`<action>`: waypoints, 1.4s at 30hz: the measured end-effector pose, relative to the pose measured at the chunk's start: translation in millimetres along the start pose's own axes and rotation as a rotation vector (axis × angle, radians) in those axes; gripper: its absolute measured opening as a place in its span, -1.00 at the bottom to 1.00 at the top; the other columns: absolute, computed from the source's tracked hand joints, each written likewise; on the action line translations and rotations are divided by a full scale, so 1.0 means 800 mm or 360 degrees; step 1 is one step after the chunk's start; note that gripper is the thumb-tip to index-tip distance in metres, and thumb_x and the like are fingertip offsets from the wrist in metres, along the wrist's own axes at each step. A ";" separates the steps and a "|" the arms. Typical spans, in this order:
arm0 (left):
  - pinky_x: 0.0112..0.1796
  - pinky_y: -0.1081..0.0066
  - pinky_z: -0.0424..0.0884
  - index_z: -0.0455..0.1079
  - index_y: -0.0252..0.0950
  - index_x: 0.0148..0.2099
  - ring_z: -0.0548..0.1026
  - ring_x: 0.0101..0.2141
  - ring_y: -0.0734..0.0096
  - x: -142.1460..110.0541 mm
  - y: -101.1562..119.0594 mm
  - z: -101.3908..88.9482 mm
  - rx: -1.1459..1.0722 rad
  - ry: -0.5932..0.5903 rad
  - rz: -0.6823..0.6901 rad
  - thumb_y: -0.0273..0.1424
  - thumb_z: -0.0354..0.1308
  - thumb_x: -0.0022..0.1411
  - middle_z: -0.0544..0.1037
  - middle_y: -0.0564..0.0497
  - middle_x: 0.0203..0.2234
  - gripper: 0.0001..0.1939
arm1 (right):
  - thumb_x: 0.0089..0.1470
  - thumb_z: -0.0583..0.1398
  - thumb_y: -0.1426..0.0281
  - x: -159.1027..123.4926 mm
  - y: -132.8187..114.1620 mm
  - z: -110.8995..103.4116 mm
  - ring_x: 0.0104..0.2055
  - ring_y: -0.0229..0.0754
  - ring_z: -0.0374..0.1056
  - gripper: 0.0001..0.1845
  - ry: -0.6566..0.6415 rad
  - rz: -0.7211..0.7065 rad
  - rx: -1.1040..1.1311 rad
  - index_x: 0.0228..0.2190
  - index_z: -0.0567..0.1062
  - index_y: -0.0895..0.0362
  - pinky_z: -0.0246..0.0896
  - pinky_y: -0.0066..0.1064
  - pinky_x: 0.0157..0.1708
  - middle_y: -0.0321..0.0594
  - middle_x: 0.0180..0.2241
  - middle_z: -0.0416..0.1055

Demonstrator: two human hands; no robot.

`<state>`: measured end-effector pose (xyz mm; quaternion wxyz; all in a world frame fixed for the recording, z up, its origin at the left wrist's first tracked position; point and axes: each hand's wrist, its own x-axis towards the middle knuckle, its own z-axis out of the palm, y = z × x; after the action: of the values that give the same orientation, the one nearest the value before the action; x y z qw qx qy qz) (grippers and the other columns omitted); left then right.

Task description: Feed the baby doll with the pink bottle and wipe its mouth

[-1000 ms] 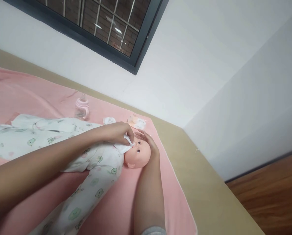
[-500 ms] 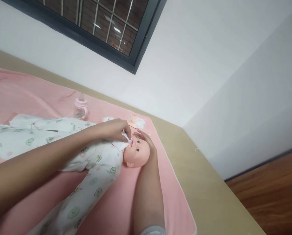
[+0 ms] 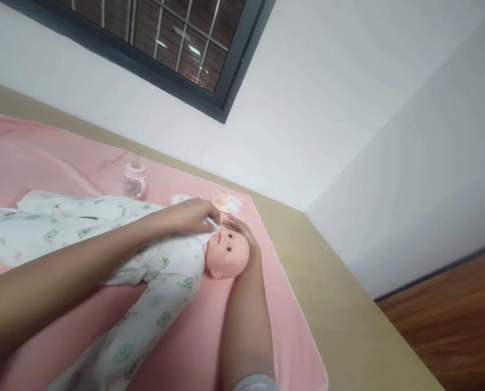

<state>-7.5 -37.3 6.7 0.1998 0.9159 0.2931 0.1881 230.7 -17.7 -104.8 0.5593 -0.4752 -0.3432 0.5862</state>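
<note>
We saw a pale wooden table [image 3: 324, 282] and, spread over much of it, a pink blanket [image 3: 185, 342]. On that lay the doll [image 3: 175, 260], face up, its bald head [image 3: 232, 260] near the blanket's right edge. We judged that head stiff, smooth and slightly slippery, the body in its printed suit [image 3: 155, 298] softer, the whole fairly light and best held behind the crown and under the shoulders. The right hand [image 3: 244, 231] cupped the crown, its fingers extended, unclenched, along the far cheek. The left hand [image 3: 196, 213] reached over the chin, thumb and fingers pinched together on a white cloth. Beyond stood a pink-collared bottle [image 3: 134, 179], then a peach-and-white packet [image 3: 226, 202]. The cloth [image 3: 214, 224], just by the mouth, we took for limp and light, best gripped by a bunched fold, though the fingers hid most of it. We could read no brand or lettering anywhere.
</note>
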 end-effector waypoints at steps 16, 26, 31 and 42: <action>-0.30 0.49 0.28 0.53 -0.22 -0.25 0.48 -0.31 0.39 -0.001 0.006 0.002 0.0006 0.0127 0.0005 -0.49 0.09 0.08 0.58 0.10 -0.31 -0.77 | -0.14 0.26 0.29 -0.015 -0.011 0.012 -0.13 -0.15 0.43 -0.72 0.0049 0.0010 -0.0058 -0.29 0.45 0.06 0.27 -0.27 0.00 -0.26 -0.35 0.51; -0.35 0.56 0.28 0.56 -0.20 -0.22 0.48 -0.35 0.46 -0.002 0.013 0.003 -0.0192 0.0022 0.0139 -0.52 0.09 0.08 0.58 0.11 -0.33 -0.73 | -0.07 0.21 0.25 -0.006 -0.008 0.004 -0.11 -0.16 0.42 -0.62 -0.0016 -0.0033 -0.0234 -0.16 0.43 0.07 0.24 -0.27 0.02 -0.22 -0.27 0.53; -0.33 0.55 0.30 0.54 -0.25 -0.20 0.49 -0.32 0.43 -0.001 0.014 0.005 -0.0170 0.0058 0.0094 -0.52 0.08 0.08 0.59 0.07 -0.30 -0.73 | -0.08 0.21 0.31 -0.012 -0.011 0.009 -0.13 -0.17 0.43 -0.67 0.0014 -0.0013 -0.0124 -0.20 0.45 0.06 0.24 -0.28 0.02 -0.25 -0.33 0.54; -0.28 0.47 0.30 0.52 -0.26 -0.18 0.49 -0.27 0.33 -0.001 0.011 0.005 -0.0027 0.0091 0.0000 -0.43 0.07 0.11 0.58 0.03 -0.26 -0.74 | -0.11 0.24 0.31 -0.016 -0.014 0.012 -0.18 -0.17 0.43 -0.76 0.0043 0.0007 -0.0054 -0.31 0.46 0.07 0.24 -0.27 0.00 -0.26 -0.36 0.52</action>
<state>-2.3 -45.1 7.2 0.1990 0.9084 0.2971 0.2168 224.1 -27.3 -89.0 0.5544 -0.4934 -0.3444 0.5750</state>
